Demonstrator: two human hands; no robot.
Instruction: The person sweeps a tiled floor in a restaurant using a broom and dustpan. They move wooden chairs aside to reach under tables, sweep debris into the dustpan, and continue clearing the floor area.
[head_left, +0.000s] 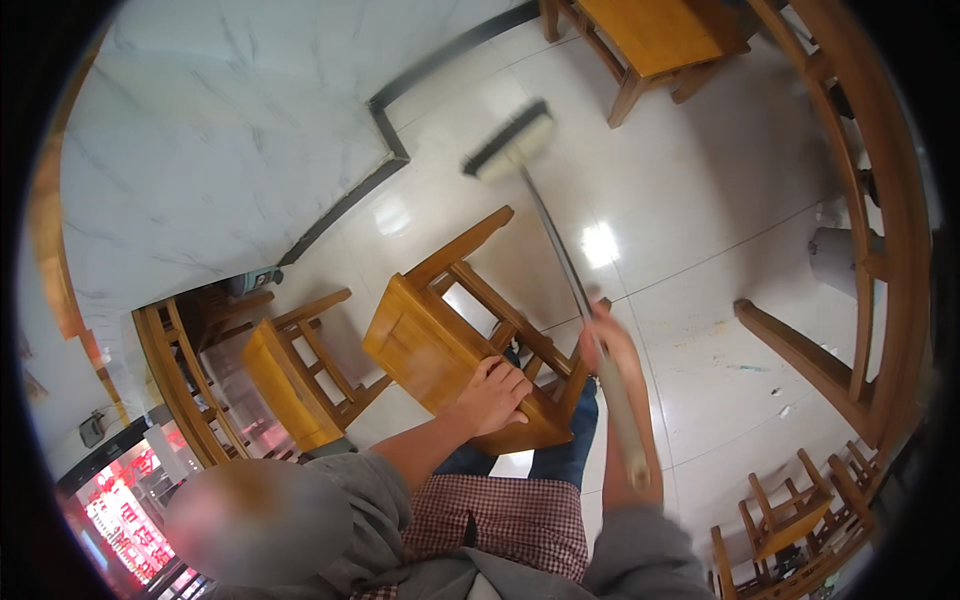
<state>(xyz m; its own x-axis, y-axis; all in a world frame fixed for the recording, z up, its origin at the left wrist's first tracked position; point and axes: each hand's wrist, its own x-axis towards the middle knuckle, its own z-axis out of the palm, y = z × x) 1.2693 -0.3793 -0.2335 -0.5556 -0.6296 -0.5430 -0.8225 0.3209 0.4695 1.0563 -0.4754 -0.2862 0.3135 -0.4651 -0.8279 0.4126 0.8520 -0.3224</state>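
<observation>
My left hand (495, 396) grips the seat edge of a wooden stool (420, 341), which appears tilted, its legs pointing away toward the upper right. In my right hand (611, 341) is the pole of a broom (555, 240), its thick grip end running back along my forearm. The broom head (514, 142), pale with dark bristles, is slightly blurred and lies over the tiled floor near a wall corner. Part of the stool's frame passes behind the pole and my right hand.
A second wooden stool (292, 382) is at left, another (652, 37) at the top. Dark skirting (334, 214) edges the marbled wall. Debris (784, 411) dots the floor (697, 375) at right, near a wooden table leg (802, 367) and a grey bin (836, 259).
</observation>
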